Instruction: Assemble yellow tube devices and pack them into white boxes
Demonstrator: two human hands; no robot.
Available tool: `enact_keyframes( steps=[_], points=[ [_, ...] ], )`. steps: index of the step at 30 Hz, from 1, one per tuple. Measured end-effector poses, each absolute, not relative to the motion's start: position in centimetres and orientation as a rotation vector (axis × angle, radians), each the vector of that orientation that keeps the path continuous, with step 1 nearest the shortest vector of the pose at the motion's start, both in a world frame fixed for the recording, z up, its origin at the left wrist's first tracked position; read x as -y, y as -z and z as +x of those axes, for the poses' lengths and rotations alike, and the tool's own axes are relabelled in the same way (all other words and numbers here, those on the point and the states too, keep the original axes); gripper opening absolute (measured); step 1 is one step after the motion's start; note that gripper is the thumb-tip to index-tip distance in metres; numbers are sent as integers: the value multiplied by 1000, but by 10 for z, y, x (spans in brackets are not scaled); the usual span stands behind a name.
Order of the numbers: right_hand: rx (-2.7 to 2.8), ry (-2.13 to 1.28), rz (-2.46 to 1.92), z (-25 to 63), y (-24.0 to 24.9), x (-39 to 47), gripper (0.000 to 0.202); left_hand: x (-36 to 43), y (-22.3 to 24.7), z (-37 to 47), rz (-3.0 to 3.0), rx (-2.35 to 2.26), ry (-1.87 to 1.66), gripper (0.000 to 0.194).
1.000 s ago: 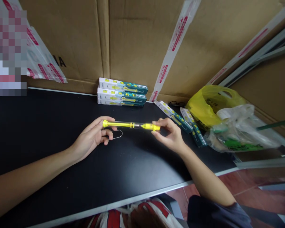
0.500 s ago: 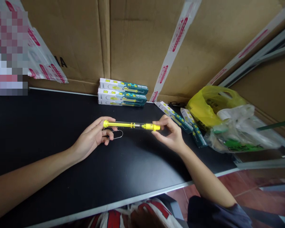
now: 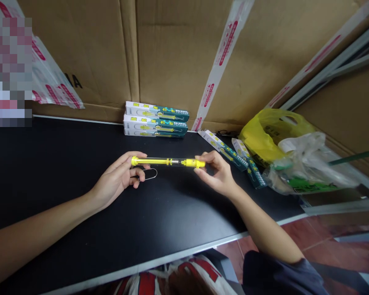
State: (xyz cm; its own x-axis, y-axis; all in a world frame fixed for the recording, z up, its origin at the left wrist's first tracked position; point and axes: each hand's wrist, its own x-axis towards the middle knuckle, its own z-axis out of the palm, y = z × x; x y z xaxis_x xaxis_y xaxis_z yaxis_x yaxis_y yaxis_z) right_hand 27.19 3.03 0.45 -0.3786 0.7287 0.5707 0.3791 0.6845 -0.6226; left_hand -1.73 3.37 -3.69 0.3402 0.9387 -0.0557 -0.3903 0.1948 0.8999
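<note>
A tubular spring scale [image 3: 160, 161], clear with yellow ends and a yellow inner rod, is held level above the black table, spanning both hands. My left hand [image 3: 118, 176] grips its left yellow end between thumb and fingers. A bent metal wire loop [image 3: 155, 174] sticks out by the curled lower fingers of that hand; how it joins the scale is hidden. With thumb and fingertips, my right hand [image 3: 217, 170] pinches the yellow cap [image 3: 195, 163] at the right end.
Several printed boxes [image 3: 155, 125] with spring scale pictures are stacked at the back. Two more boxes, one [image 3: 224, 149] slanted beside another [image 3: 249, 164], lie to the right. Yellow [image 3: 258, 133] and clear plastic bags [image 3: 320, 172] sit at the right. Cardboard [image 3: 172, 61] stands behind the black table [image 3: 160, 225].
The whole view has shifted slightly, so things appear a little further left. Both hands keep their hold on the spring scale, with its right cap looking slightly turned.
</note>
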Motion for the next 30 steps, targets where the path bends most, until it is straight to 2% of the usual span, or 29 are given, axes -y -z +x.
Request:
enact_keyframes(
  steps=[11,30],
  points=[
    [1938,-750,-921,270,-1,-27,22,-34,35,-16,927,-727,-1063,22],
    [1982,-714,-976,273,-1,-33,24,-34,32,-14,929,-749,-1055,27]
  ],
)
